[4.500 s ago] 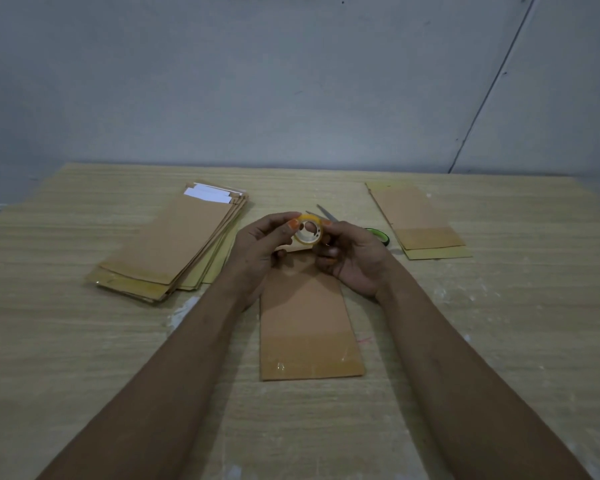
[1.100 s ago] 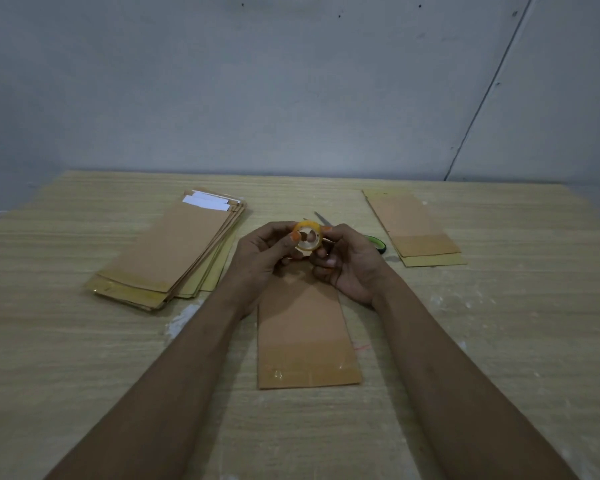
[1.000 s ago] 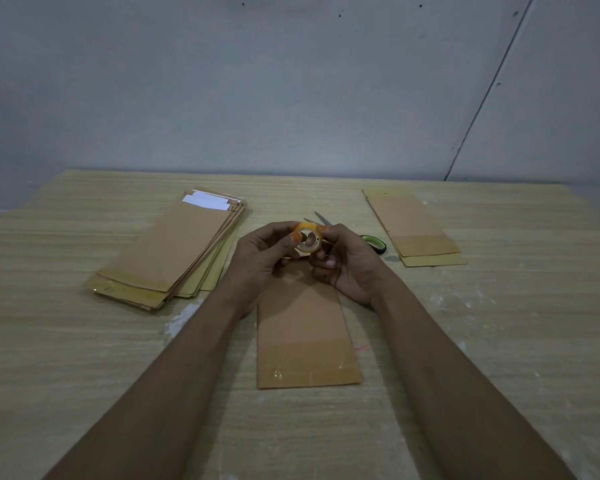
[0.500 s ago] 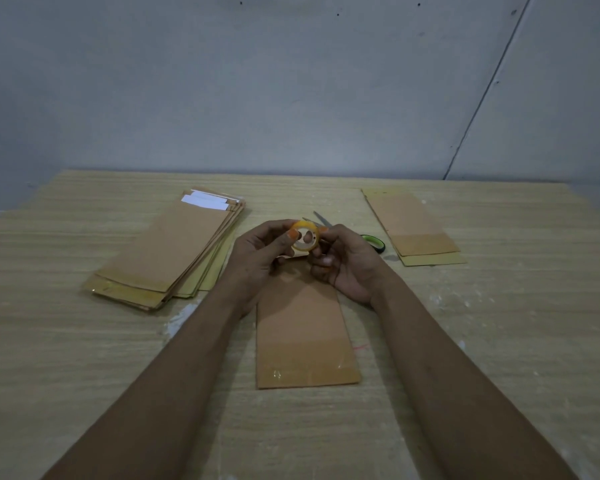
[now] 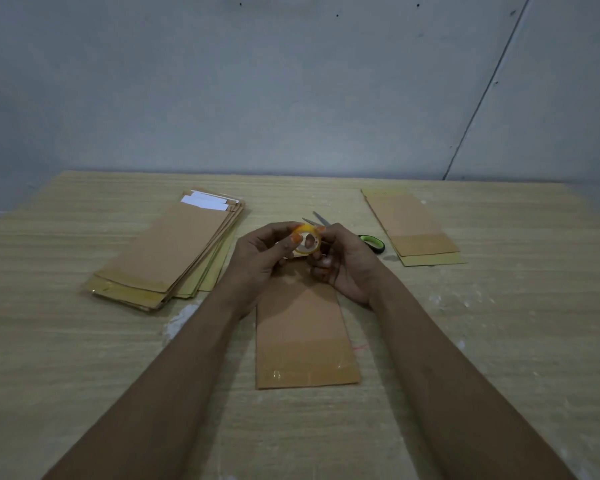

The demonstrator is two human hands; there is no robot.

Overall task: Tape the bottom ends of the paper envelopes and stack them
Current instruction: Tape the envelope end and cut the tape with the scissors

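A small roll of clear tape (image 5: 308, 241) with a yellow rim is held up between both hands above the table. My left hand (image 5: 262, 259) pinches its left side with thumb and fingers. My right hand (image 5: 347, 266) grips its right side, fingers curled under it. Below the hands lies one brown paper envelope (image 5: 303, 334), lengthwise, its near end shiny with tape. A fanned stack of brown envelopes (image 5: 168, 252) lies at the left. A short stack of two envelopes (image 5: 413, 228) lies at the right.
Scissors with a green and black handle (image 5: 373, 242) lie behind my right hand, blades pointing left. The wooden table (image 5: 499, 323) ends at a grey wall behind. White smudges mark the table to the right and near my left forearm.
Both hands stay on the tape roll above the envelope and have turned it slightly. The envelopes and scissors have not moved.
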